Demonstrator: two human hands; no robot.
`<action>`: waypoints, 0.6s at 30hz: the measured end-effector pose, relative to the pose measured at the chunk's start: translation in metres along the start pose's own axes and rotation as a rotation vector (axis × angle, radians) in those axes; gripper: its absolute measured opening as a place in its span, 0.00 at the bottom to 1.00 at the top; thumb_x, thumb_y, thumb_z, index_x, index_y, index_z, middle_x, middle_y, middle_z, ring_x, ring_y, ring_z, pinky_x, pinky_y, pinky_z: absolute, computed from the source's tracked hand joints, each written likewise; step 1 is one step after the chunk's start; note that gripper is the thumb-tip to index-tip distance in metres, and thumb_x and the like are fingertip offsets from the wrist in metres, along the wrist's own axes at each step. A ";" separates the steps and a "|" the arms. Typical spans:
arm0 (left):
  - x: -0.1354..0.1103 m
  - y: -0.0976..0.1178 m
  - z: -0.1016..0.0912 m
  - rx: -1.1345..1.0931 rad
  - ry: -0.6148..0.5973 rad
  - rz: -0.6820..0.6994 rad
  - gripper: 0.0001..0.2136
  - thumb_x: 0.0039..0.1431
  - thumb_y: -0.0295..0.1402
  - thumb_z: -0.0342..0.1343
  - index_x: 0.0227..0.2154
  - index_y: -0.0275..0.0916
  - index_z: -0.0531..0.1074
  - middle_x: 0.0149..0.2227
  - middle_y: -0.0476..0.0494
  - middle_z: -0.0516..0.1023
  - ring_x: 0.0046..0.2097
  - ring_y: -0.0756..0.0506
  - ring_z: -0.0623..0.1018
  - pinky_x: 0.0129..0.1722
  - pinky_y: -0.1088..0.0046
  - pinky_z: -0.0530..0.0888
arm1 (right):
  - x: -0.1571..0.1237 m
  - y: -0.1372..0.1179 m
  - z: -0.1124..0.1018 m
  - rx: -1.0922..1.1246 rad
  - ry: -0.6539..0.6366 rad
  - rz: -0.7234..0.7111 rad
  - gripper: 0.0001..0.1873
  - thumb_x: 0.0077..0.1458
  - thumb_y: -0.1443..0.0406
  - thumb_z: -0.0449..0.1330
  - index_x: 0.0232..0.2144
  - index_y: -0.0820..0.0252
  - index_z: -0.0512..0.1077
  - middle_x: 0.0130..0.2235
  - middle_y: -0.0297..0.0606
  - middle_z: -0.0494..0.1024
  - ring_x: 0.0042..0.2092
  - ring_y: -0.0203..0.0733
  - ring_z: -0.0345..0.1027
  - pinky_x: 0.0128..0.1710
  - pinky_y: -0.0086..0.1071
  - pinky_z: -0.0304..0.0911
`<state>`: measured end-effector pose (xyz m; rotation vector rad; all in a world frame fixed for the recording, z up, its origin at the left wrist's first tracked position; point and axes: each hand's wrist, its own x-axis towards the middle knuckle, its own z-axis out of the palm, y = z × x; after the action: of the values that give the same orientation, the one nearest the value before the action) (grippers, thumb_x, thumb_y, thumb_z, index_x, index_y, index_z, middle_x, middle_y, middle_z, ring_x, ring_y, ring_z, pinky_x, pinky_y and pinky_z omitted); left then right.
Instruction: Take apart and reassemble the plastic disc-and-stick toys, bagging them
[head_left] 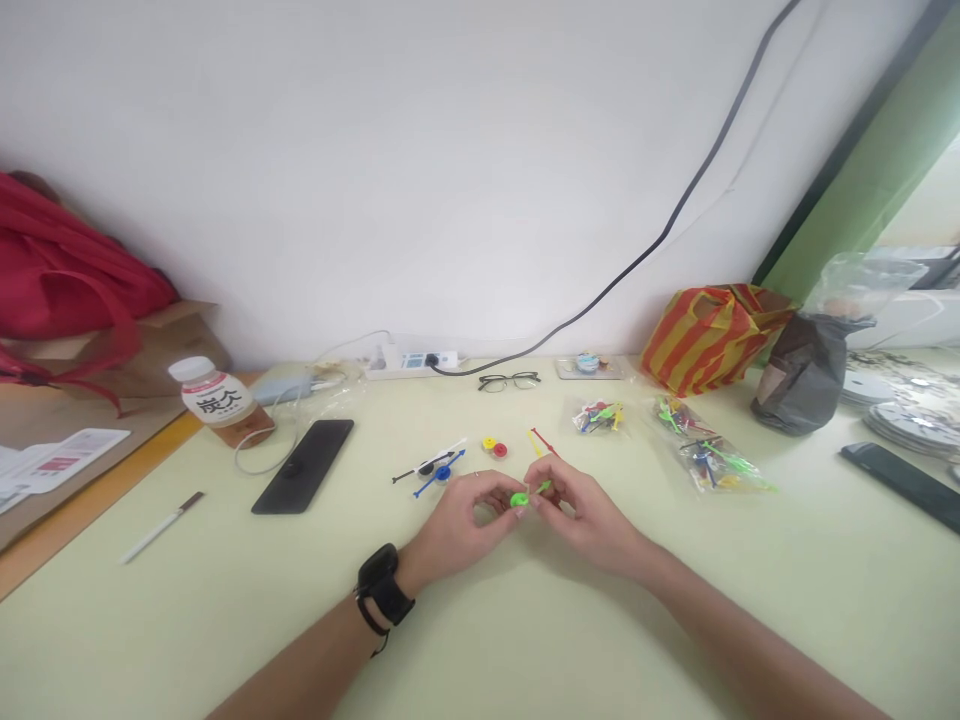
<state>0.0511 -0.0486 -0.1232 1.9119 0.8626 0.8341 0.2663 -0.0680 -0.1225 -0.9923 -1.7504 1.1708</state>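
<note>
My left hand pinches a small round green plastic disc between thumb and fingertips. Close against it, my right hand is closed on a green plastic arrow, whose tip shows past the fingers. Whether the disc and arrow are joined is hidden by the fingertips. Left of my hands lie a blue arrow spinner and a black one, with a whitish arrow beside them. Just beyond are a yellow disc and a red disc. A red arrow and a yellow arrow lie behind my right hand.
Bags of coloured arrows lie to the right, near a striped bag and a dark phone. Leftward are a black phone, a bottle and a pen. Glasses and a power strip line the wall.
</note>
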 end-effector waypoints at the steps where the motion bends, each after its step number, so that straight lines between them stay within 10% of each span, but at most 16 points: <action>1: 0.000 -0.001 0.000 -0.025 -0.015 -0.006 0.08 0.65 0.35 0.61 0.43 0.39 0.79 0.41 0.43 0.82 0.39 0.46 0.80 0.42 0.70 0.78 | 0.001 -0.001 0.000 0.076 -0.004 0.011 0.06 0.66 0.62 0.59 0.44 0.54 0.67 0.40 0.36 0.74 0.38 0.40 0.68 0.40 0.34 0.64; 10: 0.002 -0.005 0.001 -0.269 0.081 -0.024 0.07 0.61 0.33 0.66 0.40 0.37 0.77 0.38 0.44 0.80 0.40 0.46 0.80 0.45 0.69 0.78 | 0.002 -0.004 -0.002 0.179 0.023 0.148 0.19 0.64 0.49 0.61 0.48 0.52 0.65 0.46 0.37 0.75 0.31 0.34 0.63 0.32 0.32 0.62; 18: 0.005 -0.006 0.000 -0.279 0.172 0.012 0.08 0.56 0.33 0.70 0.36 0.36 0.79 0.39 0.40 0.82 0.43 0.44 0.81 0.46 0.68 0.79 | 0.001 -0.007 -0.003 0.247 -0.158 0.224 0.22 0.63 0.48 0.63 0.51 0.53 0.66 0.31 0.28 0.67 0.30 0.34 0.59 0.30 0.30 0.57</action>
<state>0.0525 -0.0424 -0.1272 1.6209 0.7901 1.0793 0.2676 -0.0682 -0.1154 -0.9851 -1.5932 1.6037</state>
